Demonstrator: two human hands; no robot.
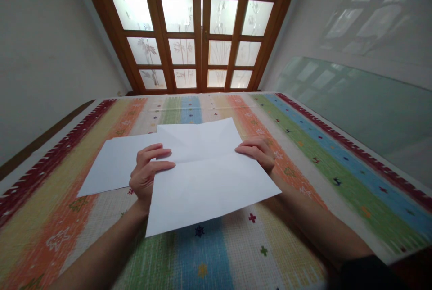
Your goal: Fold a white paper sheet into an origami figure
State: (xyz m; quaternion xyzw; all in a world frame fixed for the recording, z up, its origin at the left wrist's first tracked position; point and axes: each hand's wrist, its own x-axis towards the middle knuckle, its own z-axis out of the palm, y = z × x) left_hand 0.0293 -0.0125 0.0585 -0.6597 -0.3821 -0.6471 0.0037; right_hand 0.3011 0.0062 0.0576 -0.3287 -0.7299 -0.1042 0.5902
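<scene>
A white sheet of paper (212,186) with a crease across its middle is held up above the table between my two hands. My left hand (146,173) pinches its left edge near the crease, thumb and fingers closed on it. On the right edge, my right hand (258,151) grips the paper at about the same height, its thumb hidden. The near part of the sheet tilts toward me, and the far part bends at the crease. Behind my left hand, more white paper (108,164) lies flat on the cloth; whether it is one sheet or a stack I cannot tell.
A striped, colourful tablecloth (202,258) covers the table. Wooden doors with frosted panes (182,15) stand beyond its far edge. Along the right side rises a pale greenish glass panel (354,96) against the wall. A dark sleeve (371,274) covers part of my right arm.
</scene>
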